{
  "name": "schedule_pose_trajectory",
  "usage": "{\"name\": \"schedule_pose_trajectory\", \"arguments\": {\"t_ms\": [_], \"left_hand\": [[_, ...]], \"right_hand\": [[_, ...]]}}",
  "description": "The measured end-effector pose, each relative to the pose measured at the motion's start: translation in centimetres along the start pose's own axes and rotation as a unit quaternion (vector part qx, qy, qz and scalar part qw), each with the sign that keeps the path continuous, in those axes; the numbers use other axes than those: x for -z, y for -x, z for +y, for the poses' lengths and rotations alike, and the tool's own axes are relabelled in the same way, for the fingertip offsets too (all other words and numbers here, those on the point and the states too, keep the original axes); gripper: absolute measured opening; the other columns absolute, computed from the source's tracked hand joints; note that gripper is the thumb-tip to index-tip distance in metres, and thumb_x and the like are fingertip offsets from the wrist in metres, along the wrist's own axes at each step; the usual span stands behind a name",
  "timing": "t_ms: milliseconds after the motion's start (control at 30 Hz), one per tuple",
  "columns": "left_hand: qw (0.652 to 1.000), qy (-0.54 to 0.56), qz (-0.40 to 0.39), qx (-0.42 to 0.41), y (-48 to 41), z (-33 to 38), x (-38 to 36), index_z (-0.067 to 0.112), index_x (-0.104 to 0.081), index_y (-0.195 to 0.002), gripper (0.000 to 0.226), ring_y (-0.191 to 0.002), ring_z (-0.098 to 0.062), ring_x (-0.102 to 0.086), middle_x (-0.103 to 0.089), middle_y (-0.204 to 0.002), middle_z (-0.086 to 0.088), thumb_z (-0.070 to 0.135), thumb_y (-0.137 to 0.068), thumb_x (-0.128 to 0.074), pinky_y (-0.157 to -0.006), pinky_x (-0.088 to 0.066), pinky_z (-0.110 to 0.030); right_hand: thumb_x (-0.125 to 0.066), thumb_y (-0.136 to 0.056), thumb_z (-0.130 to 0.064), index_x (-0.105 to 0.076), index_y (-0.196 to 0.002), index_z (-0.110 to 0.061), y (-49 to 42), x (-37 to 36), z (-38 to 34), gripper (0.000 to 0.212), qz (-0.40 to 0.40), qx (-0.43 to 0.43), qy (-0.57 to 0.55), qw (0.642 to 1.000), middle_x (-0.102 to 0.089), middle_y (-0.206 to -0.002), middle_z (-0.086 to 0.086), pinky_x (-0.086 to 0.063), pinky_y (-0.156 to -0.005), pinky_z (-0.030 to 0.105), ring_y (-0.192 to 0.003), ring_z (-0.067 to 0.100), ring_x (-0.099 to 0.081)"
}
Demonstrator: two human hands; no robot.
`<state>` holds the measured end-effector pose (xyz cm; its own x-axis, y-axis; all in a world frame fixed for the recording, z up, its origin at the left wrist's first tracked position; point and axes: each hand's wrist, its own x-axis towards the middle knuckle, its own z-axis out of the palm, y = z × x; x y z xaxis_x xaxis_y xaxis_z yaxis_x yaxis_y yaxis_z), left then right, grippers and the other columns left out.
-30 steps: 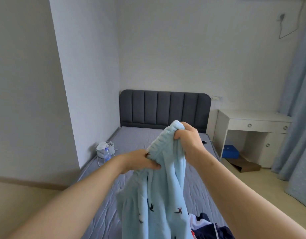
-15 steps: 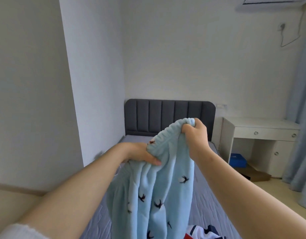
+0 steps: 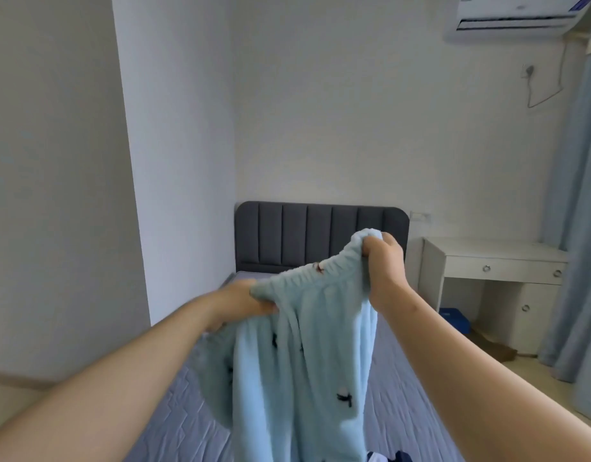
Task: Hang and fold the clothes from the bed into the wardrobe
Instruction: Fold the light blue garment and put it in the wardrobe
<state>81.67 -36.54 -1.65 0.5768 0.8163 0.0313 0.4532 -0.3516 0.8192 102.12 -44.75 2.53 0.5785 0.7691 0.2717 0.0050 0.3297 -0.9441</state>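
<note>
In the head view, we hold a pale blue fleece garment up over the bed. Our left hand pinches one end of its ribbed waistband. Our right hand clenches the other end, higher up. The cloth hangs down between our forearms. A dark headboard and a white desk stand behind.

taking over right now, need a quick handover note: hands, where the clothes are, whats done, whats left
The left hand grips one end of the gathered top edge of the light blue fleece garment.
The right hand grips the other end, held higher.
The garment hangs unfolded above the bed; other clothes lie at the bottom edge of the view.
Done: garment lifted.
Left: fold or hang it, then the rest. The wardrobe is not in view.
</note>
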Motion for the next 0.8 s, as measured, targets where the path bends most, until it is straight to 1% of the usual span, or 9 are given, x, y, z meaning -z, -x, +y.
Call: {"name": "schedule_pose_trajectory", "arguments": {"t_ms": [100, 167, 233, 300, 367, 533, 667, 733, 800], "left_hand": [[0.992, 0.059, 0.106, 0.019, -0.5, 4.2, 1.3, 0.015, -0.069, -0.095, 0.019, -0.093, -0.024, -0.065, -0.070, -0.099, -0.007, 0.025, -0.078, -0.070, -0.090, -0.051, -0.040], [0.989, 0.069, 0.130, 0.013, -0.7, 6.9, 1.8, 0.009, -0.067, -0.097, 0.022, -0.091, -0.030, -0.065, -0.069, -0.097, -0.013, 0.022, -0.080, -0.062, -0.089, -0.051, -0.043], [0.990, 0.069, 0.115, -0.040, -0.9, 8.8, 1.7, 0.008, -0.063, -0.090, 0.018, -0.087, -0.027, -0.064, -0.067, -0.091, -0.011, 0.020, -0.077, -0.062, -0.084, -0.052, -0.038], [0.989, 0.083, 0.089, -0.089, -0.7, 9.8, 1.8, 0.015, -0.056, -0.082, 0.013, -0.075, -0.018, -0.059, -0.062, -0.079, -0.003, 0.016, -0.076, -0.068, -0.071, -0.049, -0.030], [0.989, 0.098, 0.054, -0.099, -0.3, 9.8, 2.5, 0.015, -0.057, -0.088, 0.020, -0.073, -0.015, -0.060, -0.064, -0.079, -0.001, 0.015, -0.077, -0.073, -0.069, -0.050, -0.030], [0.994, -0.103, -0.011, -0.022, 0.3, 9.0, 5.1, 0.021, -0.068, -0.089, 0.017, -0.086, -0.017, -0.067, -0.071, -0.092, 0.000, 0.023, -0.074, -0.076, -0.079, -0.055, -0.034], [0.978, -0.182, 0.101, 0.001, 0.5, 10.1, 8.3, 0.023, -0.067, -0.072, 0.010, -0.077, -0.015, -0.064, -0.068, -0.080, 0.003, 0.028, -0.071, -0.076, -0.065, -0.051, -0.027], [0.983, -0.096, 0.152, -0.021, 0.8, 10.4, 10.3, 0.021, -0.066, -0.076, 0.009, -0.080, -0.016, -0.063, -0.068, -0.079, 0.004, 0.016, -0.075, -0.073, -0.068, -0.052, -0.029], [0.980, 0.107, 0.137, -0.096, 1.2, 10.5, 11.2, 0.013, -0.066, -0.094, 0.019, -0.086, -0.022, -0.066, -0.070, -0.090, -0.002, 0.002, -0.077, -0.067, -0.071, -0.055, -0.032]], "right_hand": [[-0.048, -0.058, -0.019, -0.054, -0.097, -0.004, 0.7, -0.5, 0.5, 0.042, -0.131, -0.001, 0.033, 0.991, -0.054, -0.084, 0.002, -0.043, -0.062, 0.024, -0.070, 0.014, -0.053], [-0.051, -0.057, -0.020, -0.049, -0.119, -0.021, 1.3, -1.5, 1.1, 0.062, -0.242, -0.057, 0.079, 0.965, -0.055, -0.101, 0.002, -0.050, -0.070, 0.029, -0.086, 0.019, -0.060], [-0.057, -0.067, -0.016, -0.056, -0.110, -0.021, 2.1, -2.2, 1.3, 0.044, -0.313, -0.089, 0.130, 0.937, -0.064, -0.095, 0.001, -0.054, -0.069, 0.027, -0.086, 0.019, -0.065], [-0.056, -0.077, -0.009, -0.063, -0.077, -0.015, 2.3, -2.5, 0.8, 0.009, -0.283, -0.075, 0.152, 0.944, -0.066, -0.063, -0.004, -0.048, -0.050, 0.016, -0.061, 0.012, -0.063], [-0.053, -0.079, -0.007, -0.057, -0.060, -0.013, 1.5, -2.2, 0.6, 0.021, -0.207, -0.045, 0.134, 0.968, -0.059, -0.048, -0.004, -0.043, -0.044, 0.015, -0.051, 0.012, -0.057], [-0.048, -0.080, -0.005, -0.053, -0.060, -0.011, 0.0, -2.0, -1.7, 0.021, -0.113, -0.020, 0.037, 0.993, -0.056, -0.043, -0.003, -0.046, -0.048, 0.021, -0.051, 0.015, -0.055], [-0.050, -0.080, -0.009, -0.056, -0.064, -0.010, -1.0, -2.7, -5.2, 0.017, -0.090, -0.018, -0.053, 0.994, -0.060, -0.053, 0.004, -0.051, -0.059, 0.027, -0.057, 0.020, -0.059], [-0.050, -0.079, -0.012, -0.057, -0.064, -0.011, -1.8, -2.6, -7.3, 0.017, -0.096, -0.014, -0.106, 0.990, -0.061, -0.055, 0.006, -0.051, -0.059, 0.026, -0.057, 0.021, -0.060], [-0.048, -0.084, -0.016, -0.059, -0.067, -0.011, -2.6, -2.5, -9.0, 0.021, -0.114, 0.007, -0.144, 0.983, -0.063, -0.054, 0.005, -0.052, -0.050, 0.021, -0.052, 0.018, -0.064]]}}
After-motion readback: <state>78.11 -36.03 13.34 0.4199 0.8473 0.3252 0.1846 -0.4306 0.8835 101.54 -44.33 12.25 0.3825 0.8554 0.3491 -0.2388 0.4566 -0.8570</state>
